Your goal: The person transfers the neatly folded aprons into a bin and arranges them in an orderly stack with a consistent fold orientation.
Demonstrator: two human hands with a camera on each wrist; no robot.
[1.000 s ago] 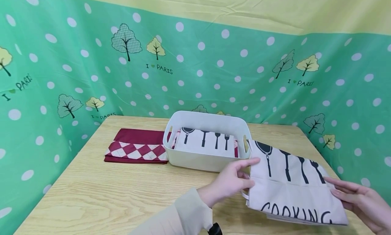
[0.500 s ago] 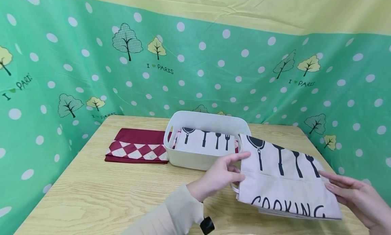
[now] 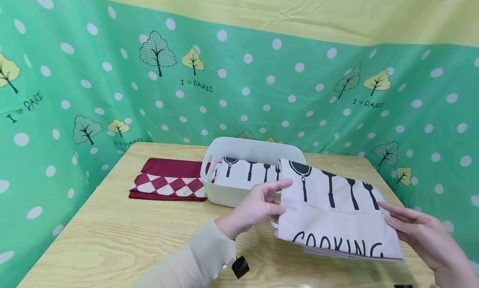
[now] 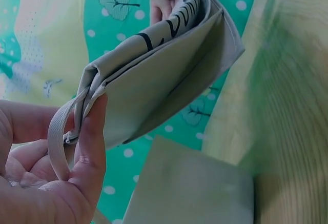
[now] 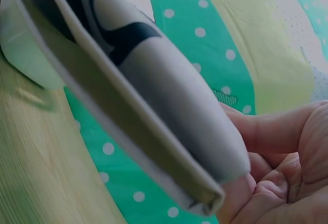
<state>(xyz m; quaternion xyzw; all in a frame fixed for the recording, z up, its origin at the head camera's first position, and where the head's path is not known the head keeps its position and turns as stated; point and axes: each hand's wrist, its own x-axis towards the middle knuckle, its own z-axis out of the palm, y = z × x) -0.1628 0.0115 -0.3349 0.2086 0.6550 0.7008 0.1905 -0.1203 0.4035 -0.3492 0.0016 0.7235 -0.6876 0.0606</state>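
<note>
A folded white apron (image 3: 337,213), printed with black utensils and the word COOKING, is held up tilted between both hands. My left hand (image 3: 256,207) pinches its left edge, thumb and fingers on opposite faces. In the left wrist view a cloth strap (image 4: 60,137) loops out beside those fingers. My right hand (image 3: 420,232) pinches the right edge; in the right wrist view the thick folded layers (image 5: 179,111) run into its grip. Behind the apron stands a white plastic basket (image 3: 224,194), its right front corner hidden. Another folded cloth with the same utensil print (image 3: 239,175) lies inside.
Left of the basket, a folded maroon cloth with a diamond band (image 3: 168,180) lies on the wooden table (image 3: 131,238). A green polka-dot curtain (image 3: 243,88) hangs behind the table and along its sides.
Both hands have carried the apron to the left and slightly up, so that it overlaps more of the basket's right side. The basket and maroon cloth stay put.
</note>
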